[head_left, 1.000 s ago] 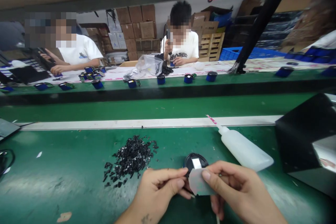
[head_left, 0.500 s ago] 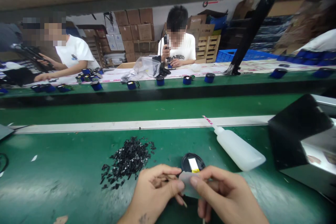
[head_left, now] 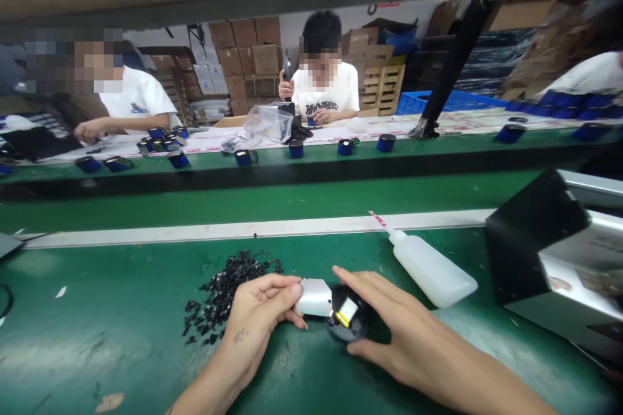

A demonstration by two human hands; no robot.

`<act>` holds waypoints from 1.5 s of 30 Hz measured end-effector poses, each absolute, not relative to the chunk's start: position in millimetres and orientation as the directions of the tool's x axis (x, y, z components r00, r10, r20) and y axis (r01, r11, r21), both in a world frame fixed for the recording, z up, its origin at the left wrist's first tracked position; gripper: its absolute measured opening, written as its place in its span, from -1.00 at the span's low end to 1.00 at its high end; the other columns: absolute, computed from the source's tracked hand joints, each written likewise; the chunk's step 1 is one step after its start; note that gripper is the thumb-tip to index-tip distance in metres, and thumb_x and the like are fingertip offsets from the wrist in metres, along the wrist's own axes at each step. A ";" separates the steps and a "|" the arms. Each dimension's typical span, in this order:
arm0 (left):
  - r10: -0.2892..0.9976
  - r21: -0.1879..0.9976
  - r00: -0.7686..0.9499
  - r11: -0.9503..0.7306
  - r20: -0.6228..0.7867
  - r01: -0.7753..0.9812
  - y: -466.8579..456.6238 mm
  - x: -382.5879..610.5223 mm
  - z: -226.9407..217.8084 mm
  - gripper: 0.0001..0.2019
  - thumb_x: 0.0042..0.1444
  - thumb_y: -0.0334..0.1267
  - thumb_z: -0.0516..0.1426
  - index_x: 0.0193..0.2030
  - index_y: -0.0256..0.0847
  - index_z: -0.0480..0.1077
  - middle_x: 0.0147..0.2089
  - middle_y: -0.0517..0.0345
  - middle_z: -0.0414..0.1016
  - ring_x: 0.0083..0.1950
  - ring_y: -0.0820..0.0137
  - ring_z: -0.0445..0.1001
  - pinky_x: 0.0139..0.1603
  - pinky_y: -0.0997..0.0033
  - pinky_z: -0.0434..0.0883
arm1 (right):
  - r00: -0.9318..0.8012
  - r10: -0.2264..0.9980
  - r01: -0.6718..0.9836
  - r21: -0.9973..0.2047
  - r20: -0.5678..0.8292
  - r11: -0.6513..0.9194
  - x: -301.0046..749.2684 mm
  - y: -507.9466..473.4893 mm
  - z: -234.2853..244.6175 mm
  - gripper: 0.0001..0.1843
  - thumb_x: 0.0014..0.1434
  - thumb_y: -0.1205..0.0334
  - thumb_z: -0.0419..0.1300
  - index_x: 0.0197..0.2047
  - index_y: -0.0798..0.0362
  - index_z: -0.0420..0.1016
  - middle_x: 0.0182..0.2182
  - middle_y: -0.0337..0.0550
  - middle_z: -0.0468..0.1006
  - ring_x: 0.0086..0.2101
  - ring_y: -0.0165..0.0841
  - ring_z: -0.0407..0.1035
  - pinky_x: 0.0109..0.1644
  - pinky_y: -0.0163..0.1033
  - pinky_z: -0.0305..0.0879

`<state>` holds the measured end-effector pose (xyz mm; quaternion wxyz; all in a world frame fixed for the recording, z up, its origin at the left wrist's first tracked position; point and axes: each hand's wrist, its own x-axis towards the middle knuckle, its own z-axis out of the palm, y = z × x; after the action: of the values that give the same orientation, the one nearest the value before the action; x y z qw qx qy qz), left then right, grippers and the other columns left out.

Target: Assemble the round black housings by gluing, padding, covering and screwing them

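Observation:
My left hand [head_left: 263, 308] pinches a small pale square sheet [head_left: 314, 297] between thumb and forefinger, low in the middle of the view. My right hand [head_left: 384, 321] is spread over a round black disc [head_left: 346, 326] on the green bench, its fingers apart and curved around the disc's rim. On the disc lies a small silver block with a yellow end [head_left: 346, 311]. The sheet's edge sits just left of that block.
A heap of small black parts [head_left: 228, 292] lies left of my hands. A white squeeze bottle [head_left: 428, 270] lies to the right, beside a black-and-silver box [head_left: 549, 253]. Two people in white shirts work at the far bench among blue cylinders [head_left: 296, 148].
The sheet was held by both hands above the disc. Now only my left hand holds it, and my right hand has let go and moved onto the disc.

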<state>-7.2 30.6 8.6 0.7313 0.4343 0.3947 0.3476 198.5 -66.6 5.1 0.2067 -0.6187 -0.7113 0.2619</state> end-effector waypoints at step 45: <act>0.857 0.949 0.408 0.295 -0.313 0.110 8.5 34.8 23.5 -0.81 -0.10 -0.26 0.31 -0.48 -0.38 0.49 -0.66 0.12 0.47 -0.68 0.48 0.39 -0.62 0.54 0.39 | 0.075 0.968 0.593 -0.791 0.241 0.151 212.1 -57.6 7.4 -0.75 0.21 0.42 0.10 -0.15 0.00 0.56 -0.07 -0.15 0.50 -0.14 -0.35 0.44 -0.13 -0.28 0.42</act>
<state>34.8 8.5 23.5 0.6575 0.5214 0.4638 0.2843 212.1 -57.6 7.4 0.4072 -0.6095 -0.6402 0.2298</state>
